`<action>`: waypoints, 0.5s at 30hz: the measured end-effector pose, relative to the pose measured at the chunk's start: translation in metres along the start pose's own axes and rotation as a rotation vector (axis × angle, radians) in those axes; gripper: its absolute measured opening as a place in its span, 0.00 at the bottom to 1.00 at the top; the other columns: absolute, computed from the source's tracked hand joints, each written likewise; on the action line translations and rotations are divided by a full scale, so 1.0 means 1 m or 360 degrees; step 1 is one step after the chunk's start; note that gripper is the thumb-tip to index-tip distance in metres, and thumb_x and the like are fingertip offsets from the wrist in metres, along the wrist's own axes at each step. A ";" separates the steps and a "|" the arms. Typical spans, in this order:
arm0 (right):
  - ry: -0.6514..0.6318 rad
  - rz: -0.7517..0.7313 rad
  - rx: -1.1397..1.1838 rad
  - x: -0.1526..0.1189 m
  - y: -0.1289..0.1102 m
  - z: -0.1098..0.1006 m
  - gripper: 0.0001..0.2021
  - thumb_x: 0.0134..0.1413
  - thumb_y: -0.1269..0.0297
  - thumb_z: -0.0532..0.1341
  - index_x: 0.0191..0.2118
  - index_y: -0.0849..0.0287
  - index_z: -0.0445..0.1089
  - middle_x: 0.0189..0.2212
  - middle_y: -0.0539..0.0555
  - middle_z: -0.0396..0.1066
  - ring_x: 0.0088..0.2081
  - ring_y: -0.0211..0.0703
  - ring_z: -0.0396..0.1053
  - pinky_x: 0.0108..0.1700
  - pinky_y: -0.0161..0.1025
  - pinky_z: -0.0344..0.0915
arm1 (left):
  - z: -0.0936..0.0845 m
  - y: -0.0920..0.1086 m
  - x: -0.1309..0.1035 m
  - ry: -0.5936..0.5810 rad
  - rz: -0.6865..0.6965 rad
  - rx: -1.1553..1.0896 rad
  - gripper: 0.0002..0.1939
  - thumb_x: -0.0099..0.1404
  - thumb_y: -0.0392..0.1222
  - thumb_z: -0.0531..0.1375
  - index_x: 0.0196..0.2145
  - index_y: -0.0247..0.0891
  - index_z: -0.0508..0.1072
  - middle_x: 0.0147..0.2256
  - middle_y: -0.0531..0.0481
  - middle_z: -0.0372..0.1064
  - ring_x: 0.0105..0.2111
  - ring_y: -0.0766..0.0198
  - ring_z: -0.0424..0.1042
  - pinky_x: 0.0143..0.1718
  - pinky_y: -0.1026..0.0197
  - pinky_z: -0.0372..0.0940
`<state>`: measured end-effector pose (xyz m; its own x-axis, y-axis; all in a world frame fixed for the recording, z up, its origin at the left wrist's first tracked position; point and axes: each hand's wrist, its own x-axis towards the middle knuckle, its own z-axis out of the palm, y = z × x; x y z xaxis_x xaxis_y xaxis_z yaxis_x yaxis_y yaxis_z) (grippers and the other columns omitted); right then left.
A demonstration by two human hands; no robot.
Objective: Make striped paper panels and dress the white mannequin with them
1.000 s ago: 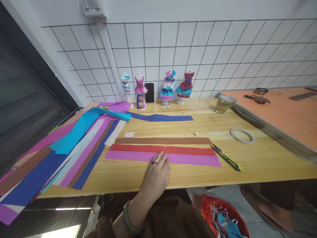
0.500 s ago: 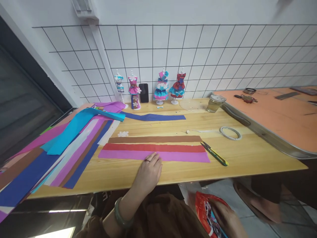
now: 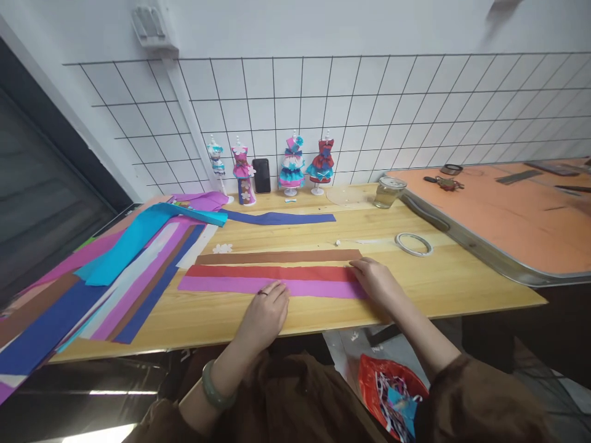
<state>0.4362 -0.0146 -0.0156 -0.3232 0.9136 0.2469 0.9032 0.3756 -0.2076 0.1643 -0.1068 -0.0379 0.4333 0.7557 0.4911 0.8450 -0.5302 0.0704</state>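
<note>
Press lightly with the left hand [image 3: 264, 317] — flat, unclenched — in front of the red strip [image 3: 272, 272]; whether the right hand [image 3: 376, 282], at the strip's right end, pinches, I cannot tell.

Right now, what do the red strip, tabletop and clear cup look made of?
Red strip: probably paper or thin fabric; matte, lies flat. Tabletop: wood or laminate; streaky grain, faint sheen. Clear cup: plastic or glass; transparent, contents visible.

Dark brown top [image 3: 307, 394], soft folds at front; matching loose sleeves [image 3: 475, 400]. Rounded grey-green bangle [image 3: 213, 386] round left forearm [image 3: 233, 357]; thin dark ring [image 3: 263, 292] on left hand [image 3: 264, 314].
</note>
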 end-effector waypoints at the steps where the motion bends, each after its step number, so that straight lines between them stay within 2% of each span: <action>1: -0.0039 -0.0012 -0.0023 0.003 -0.001 0.001 0.15 0.58 0.67 0.48 0.37 0.61 0.71 0.35 0.58 0.71 0.36 0.44 0.69 0.39 0.36 0.61 | 0.000 0.000 0.000 -0.0002 -0.0005 -0.0001 0.13 0.63 0.33 0.49 0.43 0.31 0.69 0.43 0.42 0.69 0.48 0.59 0.65 0.51 0.52 0.62; 5: -0.0114 -0.0088 -0.0131 0.004 -0.007 -0.001 0.15 0.59 0.66 0.47 0.31 0.60 0.70 0.30 0.56 0.68 0.32 0.40 0.67 0.35 0.34 0.58 | 0.000 0.000 -0.001 -0.0002 -0.0012 -0.0023 0.13 0.63 0.33 0.49 0.43 0.31 0.69 0.43 0.42 0.69 0.48 0.58 0.65 0.51 0.52 0.63; 11: -0.0211 -0.0156 -0.0461 0.003 -0.010 0.001 0.09 0.54 0.74 0.50 0.29 0.63 0.66 0.28 0.57 0.65 0.28 0.40 0.64 0.29 0.35 0.53 | 0.002 0.001 -0.002 0.0007 -0.0039 -0.0057 0.13 0.62 0.32 0.50 0.43 0.32 0.68 0.42 0.42 0.69 0.48 0.59 0.65 0.51 0.52 0.62; 15: -0.0139 -0.0105 -0.0213 0.009 -0.005 0.005 0.12 0.57 0.72 0.46 0.30 0.63 0.65 0.29 0.58 0.67 0.30 0.41 0.65 0.32 0.35 0.56 | 0.001 0.001 -0.003 0.0046 -0.0052 -0.0087 0.12 0.62 0.33 0.50 0.42 0.33 0.69 0.42 0.42 0.69 0.48 0.59 0.65 0.50 0.52 0.63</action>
<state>0.4270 -0.0077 -0.0167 -0.4009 0.8999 0.1715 0.9070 0.4163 -0.0640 0.1642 -0.1087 -0.0403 0.3956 0.7620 0.5128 0.8398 -0.5262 0.1340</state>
